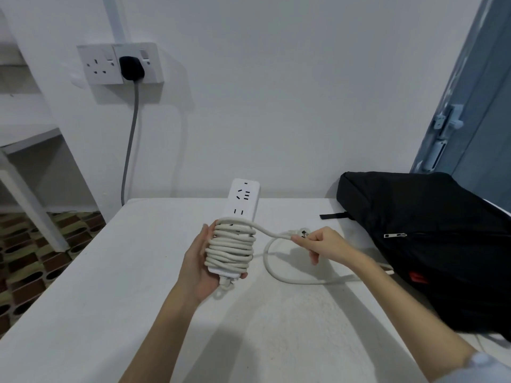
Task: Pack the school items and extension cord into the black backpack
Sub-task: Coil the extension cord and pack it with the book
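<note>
White tabletop [110, 286] is filling most of the lower view, butting against a white wall. Black backpack [431, 244] is lying flat on the right side of the tabletop, near the far edge, its zipper pull [395, 235] showing on the top face and a small red tag [417, 278] sitting at its near side; a black strap loop is sticking out toward the left. Wall socket plate [119, 63] is sitting on the wall at upper left, with a black plug [132, 68] in its right outlet and a grey cable hanging down behind the tabletop. Extension cord strip [240, 214] is being held above the middle of the tabletop, well apart from the backpack, with its white cord [229, 250] lying coiled many times around the lower half of the strip. Left hand [201, 261] is cupping the strip from the left and underneath, fingers curling round the coils. A loose length of cord is running from the top coil to the right, then looping down onto the tabletop just left of the backpack. Right hand [323, 244] is pinching that loose length near the cord plug [302, 233], thumb and forefinger pressing together on it, other fingers curling under.
</note>
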`<state>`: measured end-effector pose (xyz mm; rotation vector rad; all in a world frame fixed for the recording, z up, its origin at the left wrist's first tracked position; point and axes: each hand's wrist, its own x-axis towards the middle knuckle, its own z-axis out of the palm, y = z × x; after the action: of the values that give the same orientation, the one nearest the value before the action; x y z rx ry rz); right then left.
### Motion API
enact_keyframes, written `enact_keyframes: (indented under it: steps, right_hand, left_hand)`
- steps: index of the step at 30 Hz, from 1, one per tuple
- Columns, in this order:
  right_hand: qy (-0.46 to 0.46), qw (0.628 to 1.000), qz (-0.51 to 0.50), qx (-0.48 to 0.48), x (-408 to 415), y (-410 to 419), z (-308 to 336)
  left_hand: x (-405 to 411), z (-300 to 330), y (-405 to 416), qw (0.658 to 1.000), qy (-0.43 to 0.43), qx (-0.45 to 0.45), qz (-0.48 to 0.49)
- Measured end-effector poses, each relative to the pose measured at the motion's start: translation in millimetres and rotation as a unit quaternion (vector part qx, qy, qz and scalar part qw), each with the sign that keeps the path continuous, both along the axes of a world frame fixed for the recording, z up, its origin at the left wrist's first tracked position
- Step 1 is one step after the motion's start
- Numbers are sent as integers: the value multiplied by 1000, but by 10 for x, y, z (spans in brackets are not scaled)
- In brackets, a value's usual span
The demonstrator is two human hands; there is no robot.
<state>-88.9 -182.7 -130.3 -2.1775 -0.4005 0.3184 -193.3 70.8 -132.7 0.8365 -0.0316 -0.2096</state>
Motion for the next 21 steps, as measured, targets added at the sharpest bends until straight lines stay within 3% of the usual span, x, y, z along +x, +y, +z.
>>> enact_keyframes:
  steps: [3,9,14,18,21]
  right_hand:
    - [-1,1000,-7,13,8,71,18]
    - [27,999,25,-24,-14,169,-43]
    - [24,997,5,-79,22,230,-75]
    - [-31,980,-3,-197,33,333,14]
    - [-62,978,27,-199,66,445,152]
  left_hand:
    - [49,-10,-20,996,82,-16,24]
    - [42,-187,98,991,127,-29,14]
    - [-77,-211,165,993,97,56,-42]
    - [-83,-223,227,987,92,132,-26]
    - [-61,-207,274,970,37,240,-26]
